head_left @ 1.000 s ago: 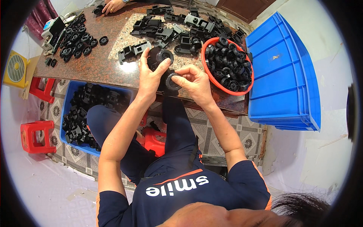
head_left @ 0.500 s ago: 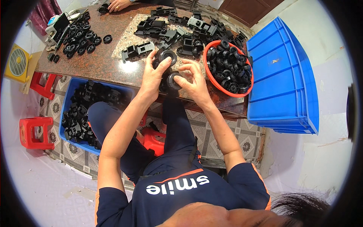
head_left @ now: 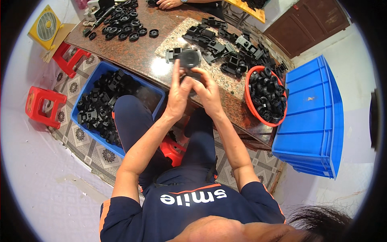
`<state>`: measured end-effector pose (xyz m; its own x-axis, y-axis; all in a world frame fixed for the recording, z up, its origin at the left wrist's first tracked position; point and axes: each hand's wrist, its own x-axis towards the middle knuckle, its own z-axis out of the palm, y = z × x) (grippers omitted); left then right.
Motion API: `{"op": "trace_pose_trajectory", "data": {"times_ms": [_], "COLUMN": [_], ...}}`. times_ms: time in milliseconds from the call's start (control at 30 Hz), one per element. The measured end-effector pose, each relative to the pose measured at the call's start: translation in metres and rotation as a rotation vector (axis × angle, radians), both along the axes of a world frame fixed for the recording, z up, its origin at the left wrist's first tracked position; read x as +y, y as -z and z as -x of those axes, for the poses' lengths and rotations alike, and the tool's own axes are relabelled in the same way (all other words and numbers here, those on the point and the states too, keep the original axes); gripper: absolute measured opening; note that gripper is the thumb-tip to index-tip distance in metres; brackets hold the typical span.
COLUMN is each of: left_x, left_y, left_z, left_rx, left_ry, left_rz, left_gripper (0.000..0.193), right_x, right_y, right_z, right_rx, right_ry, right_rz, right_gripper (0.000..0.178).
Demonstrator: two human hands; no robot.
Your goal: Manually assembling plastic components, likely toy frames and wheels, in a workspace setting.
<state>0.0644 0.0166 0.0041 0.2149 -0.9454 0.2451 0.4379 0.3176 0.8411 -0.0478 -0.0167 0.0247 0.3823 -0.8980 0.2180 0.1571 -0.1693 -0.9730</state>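
A black plastic part with round wheels (head_left: 189,59) is held up over the table's near edge, blurred by motion. My left hand (head_left: 179,94) grips it from the left, with the index finger pointing up along the wheel and the thumb toward the right hand. My right hand (head_left: 209,93) has its fingers curled round the lower part, close against the left thumb. My fingers hide much of the lower portion. Behind it on a speckled stone slab (head_left: 164,47) lie several black and grey plastic chassis pieces (head_left: 217,48).
At the right edge of the table sits a red basket (head_left: 248,97) full of black wheels, beside stacked blue crates (head_left: 308,109). Loose wheels (head_left: 125,25) lie far left. Below, a blue bin (head_left: 76,105) holds black parts. Across the table rests another person's hand (head_left: 169,3).
My view has swung, so the table and baskets sit differently. My hands have come closer together, and the wheeled part has turned between them.
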Motion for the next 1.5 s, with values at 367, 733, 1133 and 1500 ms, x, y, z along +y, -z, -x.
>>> {"op": "trace_pose_trajectory", "data": {"times_ms": [367, 733, 1133, 1500], "left_x": [-0.008, -0.019, -0.064, -0.051], "left_y": [0.035, -0.01, -0.046, -0.015], "left_z": [-0.111, -0.03, 0.034, 0.051], "left_rx": [0.638, 0.46, 0.27, -0.314], "left_ry": [-0.622, 0.553, 0.781, 0.469], "left_rz": [-0.661, -0.433, -0.456, -0.308], "left_gripper": [0.118, 0.081, 0.07, 0.111], "right_x": [-0.166, -0.022, -0.082, -0.024], "right_y": [0.064, 0.03, -0.005, -0.033], "right_z": [-0.064, 0.034, 0.235, 0.188], "right_rx": [1.21, 0.297, 1.432, 0.052], "right_ry": [0.1, 0.229, 0.566, 0.583], "right_rz": [0.577, 0.786, 0.249, 0.117], "right_gripper": [0.068, 0.054, 0.035, 0.025]}}
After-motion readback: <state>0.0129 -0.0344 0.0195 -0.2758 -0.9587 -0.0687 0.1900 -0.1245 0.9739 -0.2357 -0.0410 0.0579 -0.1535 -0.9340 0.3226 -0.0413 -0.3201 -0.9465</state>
